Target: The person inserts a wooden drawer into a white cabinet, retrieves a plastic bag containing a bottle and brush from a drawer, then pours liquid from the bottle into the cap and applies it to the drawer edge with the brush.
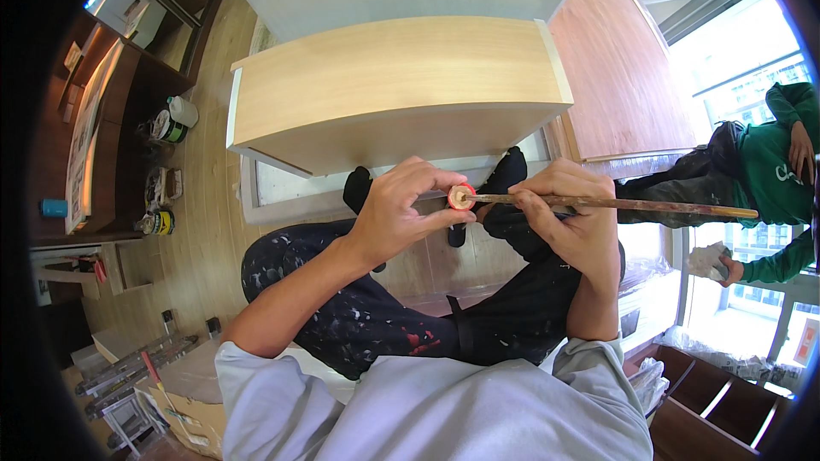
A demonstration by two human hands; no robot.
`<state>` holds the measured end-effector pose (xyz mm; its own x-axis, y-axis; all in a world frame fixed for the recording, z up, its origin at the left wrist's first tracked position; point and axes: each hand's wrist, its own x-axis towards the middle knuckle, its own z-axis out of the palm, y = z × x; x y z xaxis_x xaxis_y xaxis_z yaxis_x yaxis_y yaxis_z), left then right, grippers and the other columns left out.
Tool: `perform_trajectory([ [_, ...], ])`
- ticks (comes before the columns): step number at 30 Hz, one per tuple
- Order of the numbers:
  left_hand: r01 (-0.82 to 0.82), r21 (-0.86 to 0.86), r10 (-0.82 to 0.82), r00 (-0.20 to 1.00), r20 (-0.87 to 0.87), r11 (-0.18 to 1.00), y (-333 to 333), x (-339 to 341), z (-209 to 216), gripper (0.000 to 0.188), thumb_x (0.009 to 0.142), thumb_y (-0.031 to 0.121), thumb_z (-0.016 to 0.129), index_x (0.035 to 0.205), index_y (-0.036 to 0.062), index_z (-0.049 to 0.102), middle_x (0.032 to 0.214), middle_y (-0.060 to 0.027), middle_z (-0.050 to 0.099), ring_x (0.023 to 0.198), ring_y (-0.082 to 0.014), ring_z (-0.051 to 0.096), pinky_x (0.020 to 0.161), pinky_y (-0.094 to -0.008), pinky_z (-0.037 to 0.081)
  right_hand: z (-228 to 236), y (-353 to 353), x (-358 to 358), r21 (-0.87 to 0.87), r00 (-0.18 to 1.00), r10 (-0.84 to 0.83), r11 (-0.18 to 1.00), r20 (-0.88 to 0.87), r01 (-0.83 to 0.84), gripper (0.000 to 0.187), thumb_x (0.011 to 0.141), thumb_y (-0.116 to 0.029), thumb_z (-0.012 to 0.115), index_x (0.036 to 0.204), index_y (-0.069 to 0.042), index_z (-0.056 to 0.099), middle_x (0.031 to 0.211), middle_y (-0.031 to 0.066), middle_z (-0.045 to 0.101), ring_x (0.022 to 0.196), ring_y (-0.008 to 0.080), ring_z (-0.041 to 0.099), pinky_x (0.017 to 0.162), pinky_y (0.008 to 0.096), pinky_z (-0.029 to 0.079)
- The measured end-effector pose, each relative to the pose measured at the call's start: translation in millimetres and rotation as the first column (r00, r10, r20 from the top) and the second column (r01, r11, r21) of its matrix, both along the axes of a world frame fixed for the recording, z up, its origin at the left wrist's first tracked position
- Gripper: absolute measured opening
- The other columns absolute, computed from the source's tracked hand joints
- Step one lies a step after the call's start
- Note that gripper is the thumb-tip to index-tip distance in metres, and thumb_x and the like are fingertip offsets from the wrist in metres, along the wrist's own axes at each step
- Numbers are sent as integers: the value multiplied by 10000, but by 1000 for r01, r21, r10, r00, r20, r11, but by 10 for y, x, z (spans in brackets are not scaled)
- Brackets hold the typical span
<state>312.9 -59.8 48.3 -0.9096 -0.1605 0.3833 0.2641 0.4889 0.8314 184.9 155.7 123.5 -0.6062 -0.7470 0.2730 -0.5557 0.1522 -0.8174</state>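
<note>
In front of my lap, my left hand (389,209) pinches a small round red-rimmed cap (453,206) between thumb and fingers. Something cream-coloured sits inside it. My right hand (576,222) grips a thin, stained paintbrush (675,207) like a pen, its handle pointing out to the right. The brush's tip reaches into the cap, and its bristles are too small to make out. Just beyond my hands stands a pale wooden box-shaped cabinet piece (384,68) with white end edges.
A pinkish wood panel (619,77) lies at the far right. At the right edge, a person in a green top (773,162) holds something whitish. Paint cans (159,223) and tubs line the floor at left. A ladder (128,380) and a cardboard box (192,418) lie lower left.
</note>
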Motion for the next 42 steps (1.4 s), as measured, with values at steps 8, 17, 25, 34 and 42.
perform_trajectory([
  [8, -22, 5, 22, 1000, 16, 1000, -2, 8, 8, 430, 731, 154, 962, 1098, 33, 775, 1001, -88, 782, 905, -219, 707, 826, -344, 554, 1, 14, -40, -64, 995, 70, 995, -77, -75, 131, 815, 25, 760, 943, 31, 791, 764, 94, 703, 666, 164, 656, 598, 285, 474],
  [17, -71, 71, 72, 997, -18, 995, -56, 16, 39, 436, 741, 126, 958, 1126, 40, 773, 1024, -85, 776, 922, -190, 722, 871, -318, 554, 34, 32, -100, -110, 988, 127, 984, -87, -137, 211, 795, 66, 752, 998, 31, 795, 884, 129, 747, 744, 202, 714, 655, 295, 562],
  [25, -105, 63, 106, 994, -14, 992, -115, 28, 63, 431, 745, 123, 961, 1125, 40, 775, 1022, -77, 777, 929, -170, 724, 883, -313, 552, 15, 45, -138, -186, 971, 162, 963, -176, -195, 247, 757, 52, 763, 998, 26, 805, 930, 139, 759, 811, 208, 719, 679, 301, 577],
  [34, -109, 44, 111, 993, -39, 993, -129, 24, 74, 433, 746, 126, 962, 1126, 41, 773, 1022, -81, 779, 926, -179, 719, 872, -311, 551, 32, 57, -154, -217, 965, 161, 954, -208, -206, 254, 743, 65, 754, 991, 35, 799, 942, 141, 758, 828, 218, 720, 690, 307, 575],
  [42, -93, -8, 92, 994, -64, 996, -63, 24, 74, 413, 737, 122, 963, 1092, 47, 766, 995, -81, 776, 904, -198, 714, 831, -321, 558, 19, 24, -57, -152, 974, 161, 971, -161, -186, 320, 695, 94, 717, 985, -7, 806, 963, 125, 750, 842, 229, 699, 721, 329, 575],
])
